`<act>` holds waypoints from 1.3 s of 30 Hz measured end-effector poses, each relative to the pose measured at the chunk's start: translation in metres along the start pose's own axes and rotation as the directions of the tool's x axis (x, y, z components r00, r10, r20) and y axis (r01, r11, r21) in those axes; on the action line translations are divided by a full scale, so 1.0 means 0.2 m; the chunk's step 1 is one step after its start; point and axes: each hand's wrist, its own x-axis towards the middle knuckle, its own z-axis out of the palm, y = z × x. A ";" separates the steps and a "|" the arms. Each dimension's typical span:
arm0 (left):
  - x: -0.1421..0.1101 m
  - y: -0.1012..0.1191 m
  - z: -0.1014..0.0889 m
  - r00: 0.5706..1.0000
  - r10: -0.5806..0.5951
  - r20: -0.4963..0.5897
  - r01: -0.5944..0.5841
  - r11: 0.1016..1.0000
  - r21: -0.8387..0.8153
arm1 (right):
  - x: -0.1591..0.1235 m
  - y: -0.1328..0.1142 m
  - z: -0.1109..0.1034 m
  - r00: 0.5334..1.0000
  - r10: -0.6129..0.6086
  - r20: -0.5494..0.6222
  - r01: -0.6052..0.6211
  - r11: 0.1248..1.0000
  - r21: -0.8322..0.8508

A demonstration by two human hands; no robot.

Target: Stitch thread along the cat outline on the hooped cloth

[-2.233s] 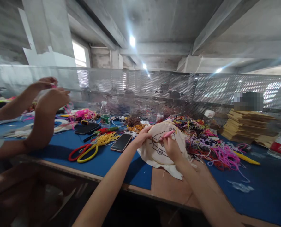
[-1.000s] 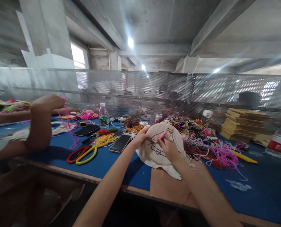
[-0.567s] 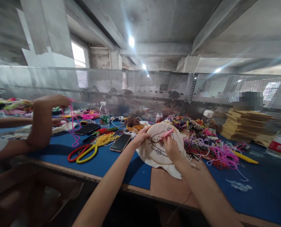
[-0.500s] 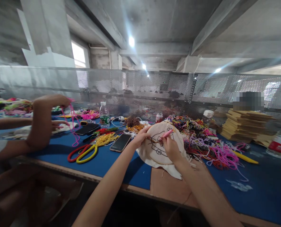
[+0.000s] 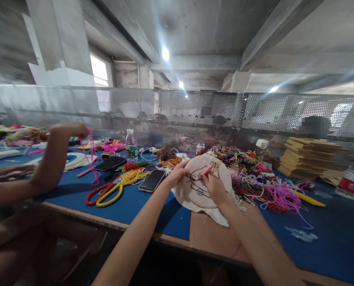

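Note:
My left hand grips the upper left rim of a round embroidery hoop, closed around its edge. White cloth stretched in the hoop carries dark outlines and small circles, and its loose edge hangs below over the table edge. In my right hand is a pink punch needle, held like a pen with its lower end at the cloth. My fingers hide the tip. A dark strand lies on the cloth between my two hands. Beside my left forearm lies a smartphone.
Red-and-yellow-handled scissors and yellow yarn lie to the left. Tangled yarn spreads at right, near stacked brown packets and a bottle. A co-worker's arm holds pink yarn at left. A mesh partition stands behind.
My right hand and the punch needle have shifted slightly left and down on the cloth. The hoop stays put. At left, the co-worker's other hand has moved away leftward, uncovering a pink tool.

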 end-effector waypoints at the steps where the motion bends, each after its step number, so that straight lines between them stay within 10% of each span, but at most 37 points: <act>1: 0.00 0.00 0.00 1.000 0.003 -0.001 -0.003 1.000 -0.004 | 0.00 0.00 0.00 1.000 0.023 -0.010 -0.023 1.000 -0.001; 26: 0.00 0.02 0.01 0.997 -0.050 -0.051 0.050 0.999 0.005 | 0.00 -0.01 -0.01 0.993 -0.114 0.011 0.113 0.991 0.070; 39: 0.00 0.02 0.01 0.999 -0.012 -0.034 0.012 1.000 -0.006 | 0.00 0.02 -0.03 0.993 0.117 -0.010 -0.117 0.993 0.026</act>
